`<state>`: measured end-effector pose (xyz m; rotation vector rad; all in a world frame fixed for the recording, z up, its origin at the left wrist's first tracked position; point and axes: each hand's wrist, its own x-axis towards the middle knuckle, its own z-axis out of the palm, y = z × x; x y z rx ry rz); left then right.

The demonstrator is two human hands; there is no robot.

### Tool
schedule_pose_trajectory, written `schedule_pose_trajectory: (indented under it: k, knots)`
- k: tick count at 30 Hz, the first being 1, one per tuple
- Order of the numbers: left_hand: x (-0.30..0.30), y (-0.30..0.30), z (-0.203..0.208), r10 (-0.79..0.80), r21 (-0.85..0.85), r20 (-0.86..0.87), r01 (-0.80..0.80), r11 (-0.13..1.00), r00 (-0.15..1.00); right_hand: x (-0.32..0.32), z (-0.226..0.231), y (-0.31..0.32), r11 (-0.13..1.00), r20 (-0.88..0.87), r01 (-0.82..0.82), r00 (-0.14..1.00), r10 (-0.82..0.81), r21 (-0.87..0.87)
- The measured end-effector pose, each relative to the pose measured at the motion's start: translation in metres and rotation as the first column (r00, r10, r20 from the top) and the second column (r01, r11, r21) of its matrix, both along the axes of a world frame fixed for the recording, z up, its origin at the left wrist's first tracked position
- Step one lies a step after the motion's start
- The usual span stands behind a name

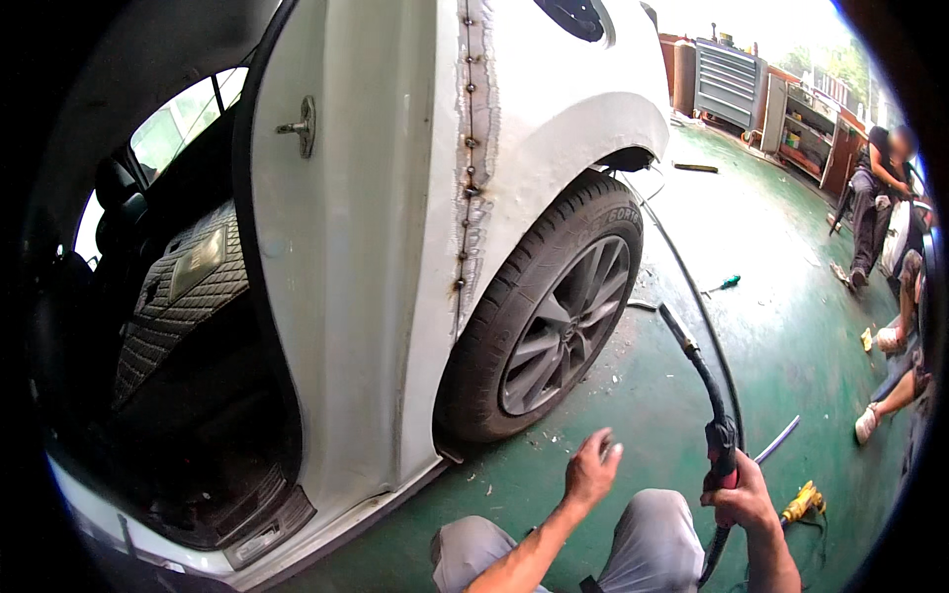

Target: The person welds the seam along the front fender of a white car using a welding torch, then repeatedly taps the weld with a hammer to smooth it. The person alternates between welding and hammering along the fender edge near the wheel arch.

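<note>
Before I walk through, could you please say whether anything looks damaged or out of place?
Yes: the white car has a rough, greyish seam above and left of the wheel, with dark weld-like spots, unlike the smooth paint alongside. A green-handled tool lies loose on the floor.

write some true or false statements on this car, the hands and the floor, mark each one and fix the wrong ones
1. The right hand holds a black torch. True.
2. The left hand grips that torch too. False: the left hand is apart from it.
3. Dark spots run in a line down a seam on the white car. True.
4. The rear wheel is off the car. False: it is in place under the wheel arch.
5. The floor is bright red. False: it is green.
6. A yellow tool lies on the floor to the person's right. True.
</note>
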<state>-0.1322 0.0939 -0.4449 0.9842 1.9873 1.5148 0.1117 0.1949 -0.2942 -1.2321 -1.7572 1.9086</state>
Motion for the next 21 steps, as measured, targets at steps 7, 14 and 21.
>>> schedule_pose_trajectory:
  k: [7,14,21]
  knots:
    - [-0.013,-0.012,0.175,0.089,0.477,-0.667,0.331,0.814,0.740,-0.028,0.031,-0.018,0.983,0.125,-0.137,0.985,0.122,0.123]
    - [-0.004,0.013,0.262,-0.233,0.086,-0.840,0.545,0.834,0.490,-0.022,0.112,-0.019,0.827,0.225,-0.492,0.868,0.443,0.272]
    - [0.025,0.016,0.380,-0.357,0.006,-0.781,0.578,0.816,0.512,0.001,0.205,-0.057,0.696,0.272,-0.347,0.937,0.221,0.629]
